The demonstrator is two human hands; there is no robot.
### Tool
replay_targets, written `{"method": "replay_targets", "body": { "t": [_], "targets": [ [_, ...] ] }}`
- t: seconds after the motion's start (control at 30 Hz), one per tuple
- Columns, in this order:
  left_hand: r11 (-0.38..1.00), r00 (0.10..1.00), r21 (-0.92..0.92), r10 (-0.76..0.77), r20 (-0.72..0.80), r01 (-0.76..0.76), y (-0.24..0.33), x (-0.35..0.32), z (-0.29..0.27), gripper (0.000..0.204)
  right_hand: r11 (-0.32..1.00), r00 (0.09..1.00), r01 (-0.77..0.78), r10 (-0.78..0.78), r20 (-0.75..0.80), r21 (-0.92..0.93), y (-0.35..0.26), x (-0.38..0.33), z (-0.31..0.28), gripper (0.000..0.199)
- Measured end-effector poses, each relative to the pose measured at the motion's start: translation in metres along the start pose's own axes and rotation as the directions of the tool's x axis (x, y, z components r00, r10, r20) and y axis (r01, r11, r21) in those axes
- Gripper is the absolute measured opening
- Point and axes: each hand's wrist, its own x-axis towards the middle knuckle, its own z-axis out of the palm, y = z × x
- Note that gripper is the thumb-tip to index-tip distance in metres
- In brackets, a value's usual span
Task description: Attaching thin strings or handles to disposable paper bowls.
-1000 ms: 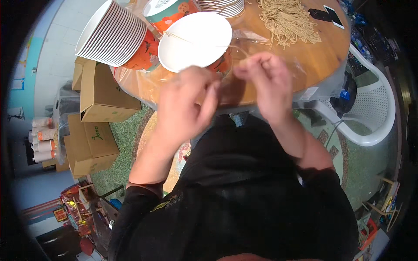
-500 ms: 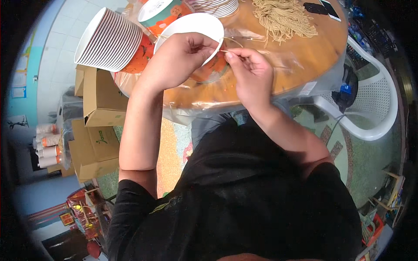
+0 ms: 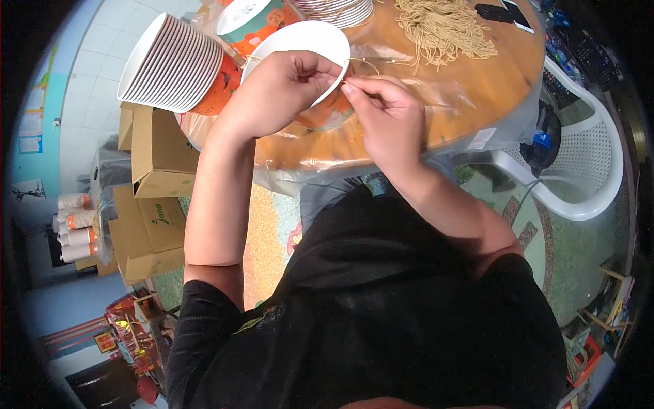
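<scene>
White-lined bucket is sitting on table, tan cord looping at its rim. Right hand is pinching cord, grip together; left hand is reaching across bucket, can't tell what its grip is clamping. Bucket stack is standing left, cord pile lying right.

This looks like a small, makeshift workshop, though whether it is a room in a home cannot be told; stock and materials crowd the round wooden bench, with its clear plastic sheet, a nested stack of paper tubs and a heap of tan cords; open cardboard boxes and pale rolls with orange ends stand to the left; a white plastic chair, a speckled, patterned floor and a teal wall give it a homely look.
</scene>
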Motion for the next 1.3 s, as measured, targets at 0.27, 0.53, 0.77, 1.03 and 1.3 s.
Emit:
{"method": "replay_targets", "body": {
  "t": [0.27,0.53,0.77,1.03,1.3],
  "targets": [
    [0.997,1.000,0.073,-0.028,0.001,0.028,0.000,0.001,0.001,0.021,0.972,0.998,0.060,-0.056,0.024,-0.226,-0.015,0.005,0.003,0.013],
    [0.986,0.996,0.164,0.052,-0.069,-0.040,0.006,-0.005,0.005,0.022,0.997,0.997,-0.071,0.072,0.040,-0.038,-0.016,0.012,-0.002,0.011],
    [0.999,1.000,-0.047,0.008,-0.009,-0.008,0.003,-0.006,-0.002,0.025,0.987,0.997,-0.038,0.048,0.063,-0.153,-0.019,0.016,-0.006,0.013],
    [1.000,1.000,-0.015,0.012,0.003,-0.012,0.002,-0.004,-0.002,0.024,0.952,0.995,-0.006,0.038,0.096,-0.306,-0.026,0.020,-0.011,0.017],
    [0.998,0.998,0.052,0.044,-0.050,-0.041,0.007,-0.005,0.003,0.020,0.954,0.991,-0.040,0.076,0.111,-0.299,-0.031,0.022,-0.013,0.017]
  ]
}}
